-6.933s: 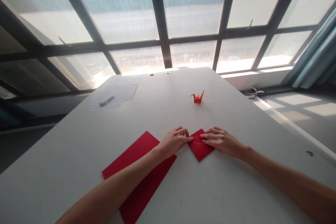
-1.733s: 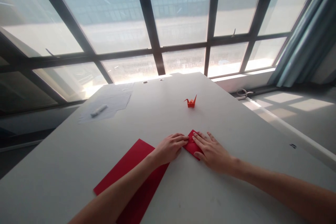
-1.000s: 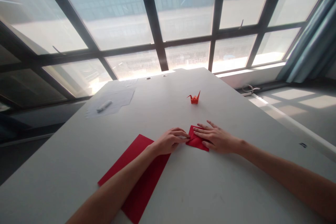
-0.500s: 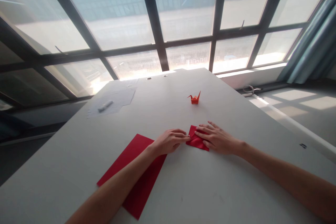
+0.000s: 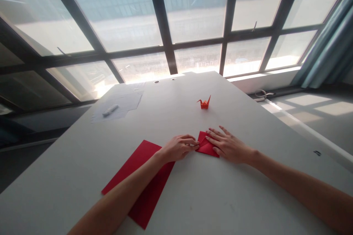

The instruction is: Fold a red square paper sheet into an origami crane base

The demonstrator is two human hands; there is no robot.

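A small folded square of red origami paper (image 5: 207, 148) lies on the white table in front of me, with crease lines on its top. My left hand (image 5: 180, 147) pinches its left corner between thumb and fingers. Across its right side lies my right hand (image 5: 227, 144), fingers spread and flat, hiding part of the paper. A large sheet of red paper (image 5: 150, 194) rests under my left forearm, which covers part of it. Beyond the hands stands an orange-red paper crane (image 5: 204, 103).
White sheets (image 5: 121, 100) with a rolled white object (image 5: 110, 110) on them lie at the table's far left. The table (image 5: 248, 198) reaches toward large windows. A curtain (image 5: 322, 49) hangs at the right, and a coiled cable (image 5: 261, 94) lies beyond the right edge.
The right hand's fingers have shifted slightly on the folded paper, and its surface looks flatter, with a clearer crease. My left hand has stayed at the left corner.
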